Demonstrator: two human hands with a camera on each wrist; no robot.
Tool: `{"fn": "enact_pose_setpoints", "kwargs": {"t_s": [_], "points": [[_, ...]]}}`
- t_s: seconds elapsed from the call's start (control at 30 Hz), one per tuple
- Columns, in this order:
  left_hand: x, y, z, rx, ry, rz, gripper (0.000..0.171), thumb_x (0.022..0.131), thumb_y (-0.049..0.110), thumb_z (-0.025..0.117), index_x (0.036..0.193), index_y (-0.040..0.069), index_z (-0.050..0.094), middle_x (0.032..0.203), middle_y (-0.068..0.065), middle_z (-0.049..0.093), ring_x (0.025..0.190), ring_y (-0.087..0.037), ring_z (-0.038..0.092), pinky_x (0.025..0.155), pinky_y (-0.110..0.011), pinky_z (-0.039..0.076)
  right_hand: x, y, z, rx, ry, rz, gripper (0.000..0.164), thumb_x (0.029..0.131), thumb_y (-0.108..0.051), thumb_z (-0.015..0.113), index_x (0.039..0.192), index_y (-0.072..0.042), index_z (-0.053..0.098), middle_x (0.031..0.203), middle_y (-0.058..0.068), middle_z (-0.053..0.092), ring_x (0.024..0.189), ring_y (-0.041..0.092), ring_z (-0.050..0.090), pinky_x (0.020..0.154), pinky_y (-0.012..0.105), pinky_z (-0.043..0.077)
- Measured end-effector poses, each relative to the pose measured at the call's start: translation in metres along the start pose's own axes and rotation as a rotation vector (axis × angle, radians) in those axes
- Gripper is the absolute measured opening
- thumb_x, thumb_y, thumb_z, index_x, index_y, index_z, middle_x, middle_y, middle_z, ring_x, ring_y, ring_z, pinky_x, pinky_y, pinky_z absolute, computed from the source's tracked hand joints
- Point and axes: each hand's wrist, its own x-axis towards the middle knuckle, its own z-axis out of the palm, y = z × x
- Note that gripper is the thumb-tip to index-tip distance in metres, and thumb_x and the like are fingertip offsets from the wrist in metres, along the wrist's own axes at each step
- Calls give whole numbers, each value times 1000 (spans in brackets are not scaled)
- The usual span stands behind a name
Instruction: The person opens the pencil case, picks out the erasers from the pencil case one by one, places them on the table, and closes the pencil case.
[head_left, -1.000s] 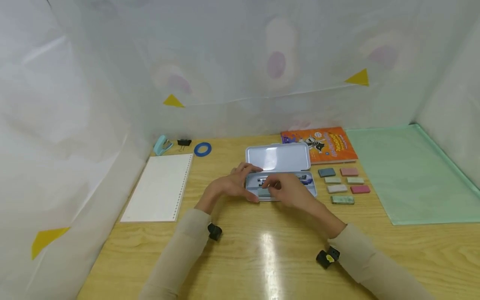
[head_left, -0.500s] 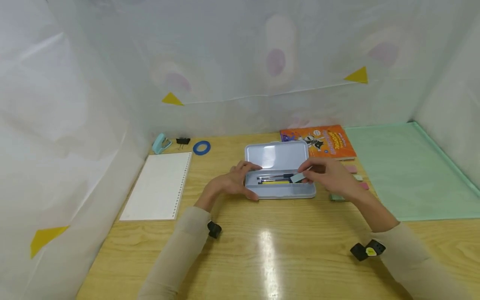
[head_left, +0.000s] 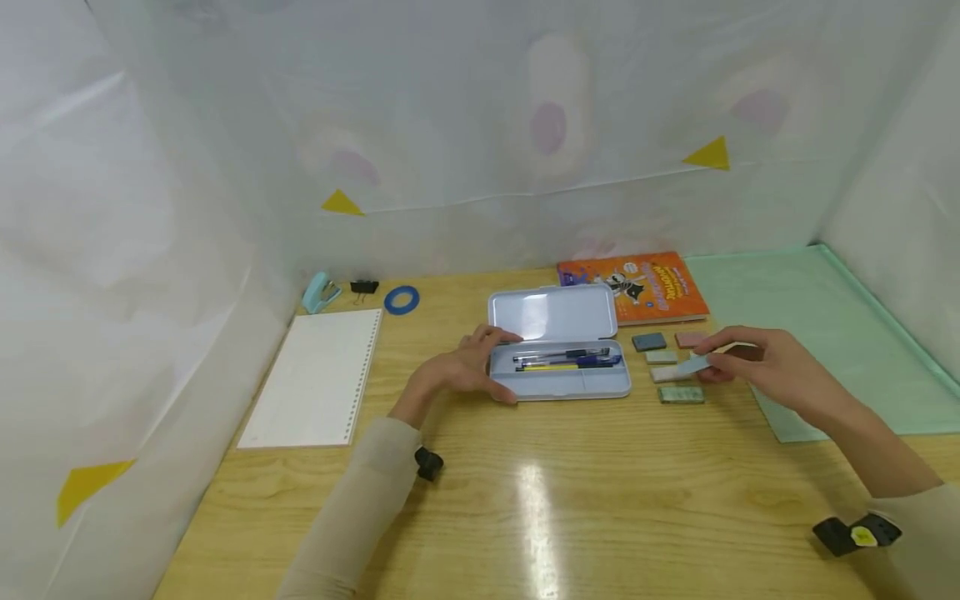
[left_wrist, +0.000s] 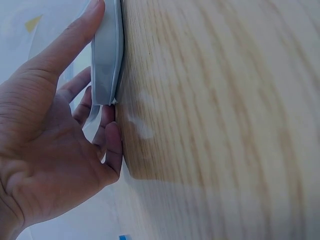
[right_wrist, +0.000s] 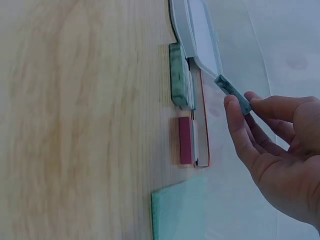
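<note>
A pale blue pencil case (head_left: 551, 312) lies with its lid folded back. Pens (head_left: 566, 363) lie in its rear compartment; the front one shows its bare floor and a small divider. My left hand (head_left: 467, 368) holds the case's left end, thumb at the front side and fingers toward the hinge. In the left wrist view the thumb lies along the case's side (left_wrist: 107, 60). My right hand (head_left: 783, 371) pinches a light blue eraser (head_left: 693, 364) between thumb and fingertips, above the group of erasers. From the right wrist it appears as a dark teal block (right_wrist: 234, 94), tilted.
Right of the case lie several erasers, among them a blue one (head_left: 648, 342) and a marbled green one (head_left: 681, 395). An orange book (head_left: 667, 292) lies behind, a green mat (head_left: 847, 333) farther right. At left are a notepad (head_left: 315, 375), stapler (head_left: 321, 293), binder clip (head_left: 364, 287) and blue ring (head_left: 401, 300).
My right hand has lifted the light blue eraser out of the pencil case and carried it right, over the other erasers. The left hand has stayed at the case's left end.
</note>
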Motion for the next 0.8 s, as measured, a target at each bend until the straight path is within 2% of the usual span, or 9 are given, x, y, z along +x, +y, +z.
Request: {"fn": "enact_pose_setpoints", "kwargs": {"t_s": [0.13, 0.23, 0.37, 0.53, 0.67, 0.8], "points": [[1, 2, -1, 2, -2, -1, 95, 79, 46, 90, 157, 34, 36, 160, -4, 25, 141, -35, 30, 116, -57, 32, -11, 6, -11, -144, 23, 16, 24, 106, -21, 62, 123, -6, 70, 101, 6, 79, 92, 12, 74, 77, 15, 48], [1, 3, -2, 1, -1, 1, 95, 79, 45, 90, 156, 33, 37, 160, -5, 26, 141, -35, 30, 117, -57, 32, -17, 9, -17, -189, 17, 36, 22, 106, -22, 63, 121, -8, 72, 99, 7, 78, 90, 12, 73, 75, 19, 51], [0, 3, -1, 1, 5, 0, 94, 79, 46, 91, 156, 32, 38, 159, -5, 27, 140, -35, 31, 116, -57, 33, -22, 14, -18, -187, -25, 65, 25, 106, -23, 62, 124, -9, 71, 100, 6, 78, 90, 12, 73, 75, 24, 55], [-1, 2, 0, 3, 1, -5, 95, 79, 46, 90, 156, 32, 38, 159, -5, 27, 140, -35, 31, 116, -57, 33, -24, 22, -13, -137, -78, 34, 24, 107, -14, 60, 126, -5, 70, 101, 6, 78, 90, 15, 74, 72, 27, 55], [-2, 1, 1, 8, 7, -5, 95, 79, 47, 90, 156, 32, 38, 159, -5, 27, 140, -34, 32, 116, -57, 34, -25, 25, -11, -166, -83, -1, 21, 106, -10, 60, 124, -2, 69, 98, 5, 78, 85, 14, 74, 71, 27, 56], [-1, 1, 1, 15, 10, -1, 96, 78, 47, 91, 157, 32, 37, 160, -4, 27, 140, -34, 32, 116, -56, 34, -27, 25, -12, -203, -89, 27, 22, 107, -14, 60, 124, -3, 68, 99, 3, 77, 85, 13, 74, 73, 27, 57]]}}
